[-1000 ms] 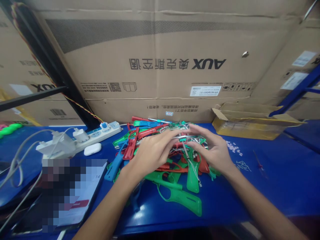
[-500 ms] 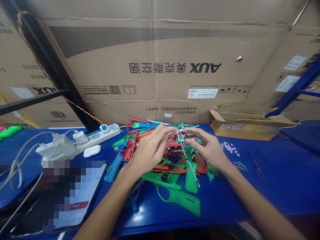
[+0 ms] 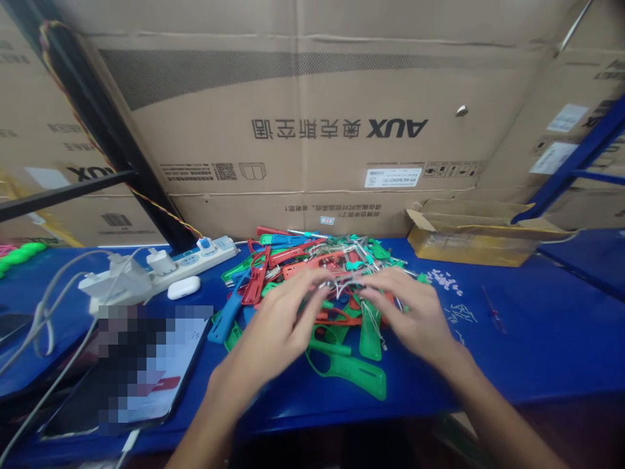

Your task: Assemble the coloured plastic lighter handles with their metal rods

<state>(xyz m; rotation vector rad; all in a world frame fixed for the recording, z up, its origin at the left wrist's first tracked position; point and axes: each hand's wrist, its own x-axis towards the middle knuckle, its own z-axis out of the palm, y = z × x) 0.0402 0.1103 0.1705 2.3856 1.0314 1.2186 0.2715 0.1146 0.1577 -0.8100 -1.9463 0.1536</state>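
My left hand (image 3: 286, 316) and my right hand (image 3: 413, 309) face each other above a heap of coloured plastic lighter casings. Thumb and fingers of both are pinched together. A thin white wire (image 3: 347, 283) runs between the fingertips, with a small metallic piece at the left end, too blurred to make out. Below the hands lie a green casing (image 3: 356, 374) and another green handle with loose white leads. Red casings (image 3: 254, 286), a blue casing (image 3: 227, 319) and metal tubes with turquoise parts fill the heap behind.
An open cardboard box (image 3: 469, 244) stands at the back right. Small white pieces (image 3: 444, 281), thin pins (image 3: 461, 314) and a screwdriver (image 3: 495, 316) lie right of the heap. On the left are a power strip (image 3: 193, 264), a white earbud case (image 3: 184, 287) and a tablet (image 3: 180, 358).
Both hands have come nearer to me, lower in view, with the wire between them. More of the heap's back shows now. The view has shifted slightly.
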